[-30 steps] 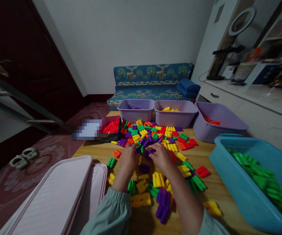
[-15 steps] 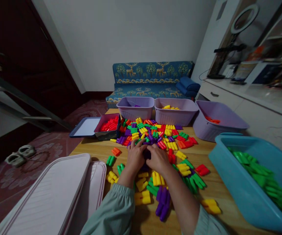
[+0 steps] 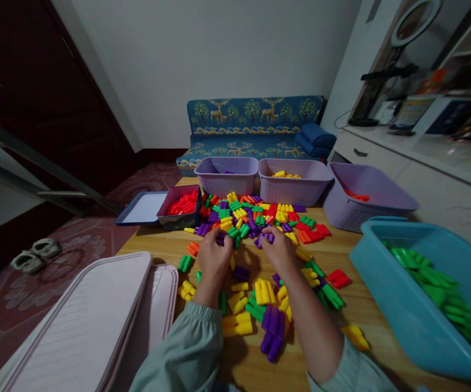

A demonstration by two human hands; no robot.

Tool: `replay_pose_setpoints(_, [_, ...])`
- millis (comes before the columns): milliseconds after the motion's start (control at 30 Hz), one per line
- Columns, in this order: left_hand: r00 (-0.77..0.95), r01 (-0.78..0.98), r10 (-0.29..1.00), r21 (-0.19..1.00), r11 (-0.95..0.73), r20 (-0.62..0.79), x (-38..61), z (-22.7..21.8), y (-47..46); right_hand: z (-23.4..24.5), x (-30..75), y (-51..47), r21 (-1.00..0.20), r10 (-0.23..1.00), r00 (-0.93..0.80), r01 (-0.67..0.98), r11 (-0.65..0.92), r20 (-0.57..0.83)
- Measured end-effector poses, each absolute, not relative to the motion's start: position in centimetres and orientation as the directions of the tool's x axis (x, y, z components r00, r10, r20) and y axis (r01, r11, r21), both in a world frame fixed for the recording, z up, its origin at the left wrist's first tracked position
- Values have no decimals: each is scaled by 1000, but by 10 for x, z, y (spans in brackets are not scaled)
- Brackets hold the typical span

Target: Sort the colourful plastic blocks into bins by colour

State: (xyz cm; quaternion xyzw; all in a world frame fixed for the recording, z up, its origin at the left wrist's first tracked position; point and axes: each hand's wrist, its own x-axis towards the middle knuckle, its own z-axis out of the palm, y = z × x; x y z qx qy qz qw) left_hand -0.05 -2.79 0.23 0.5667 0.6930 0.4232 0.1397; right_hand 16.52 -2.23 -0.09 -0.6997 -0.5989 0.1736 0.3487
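Observation:
A heap of red, yellow, green and purple plastic blocks [image 3: 255,218] covers the middle of a wooden table [image 3: 161,247]. My left hand [image 3: 214,257] is closed on a purple block [image 3: 221,238] at the heap's near edge. My right hand [image 3: 279,250] pinches another purple block [image 3: 264,238] just to the right of it. The two hands are a little apart. More blocks lie under and between my forearms, among them a purple cluster [image 3: 271,329] and yellow ones [image 3: 264,291].
Three lilac bins [image 3: 226,177] [image 3: 292,188] [image 3: 366,204] stand behind the heap. A small dark box of red blocks [image 3: 180,207] is at the left. A blue tub of green blocks [image 3: 423,294] is at the right. Pink lids [image 3: 92,321] lie at the near left.
My hands were pressed together over the heap's edge; now they have lifted and parted, each with a purple block. The view has tilted down slightly.

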Motion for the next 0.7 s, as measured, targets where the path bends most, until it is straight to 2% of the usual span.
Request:
replay_pose_setpoints(100, [-356,565,903,825,2,241,-1,0,-25,-3,168,-22,-656,960,200,754,-22,198])
replay_pose_setpoints(200, [-400,272,910,962,0,113,-2,-5,-20,-4,166,-24,-551,974,92,833,39,207])
replay_pose_setpoints(267, [-413,63,911,998,30,-1,-4,-7,-18,-4,164,-27,-491,982,22,868,74,188])
replay_pose_setpoints(300, [-413,34,911,999,40,-23,-6,-7,-17,-4,163,-28,-465,984,1,881,82,176])
replay_pose_setpoints(333, [-412,79,911,996,45,-9,-8,-7,-18,-4,162,-29,-440,986,-12,894,84,165])
replay_pose_setpoints(400, [-393,350,915,935,58,90,-11,-4,-19,-3,161,-30,-392,990,-10,917,65,142])
replay_pose_setpoints(500, [-311,738,936,662,129,165,-12,0,-23,0,159,-31,-339,992,17,940,26,123])
replay_pose_setpoints(567, [-262,840,954,522,151,144,-10,0,-26,2,159,-32,-318,993,23,948,15,116])
replay_pose_setpoints(700, [-207,909,969,393,138,138,-8,-3,-28,2,158,-34,-325,995,-13,944,45,100])
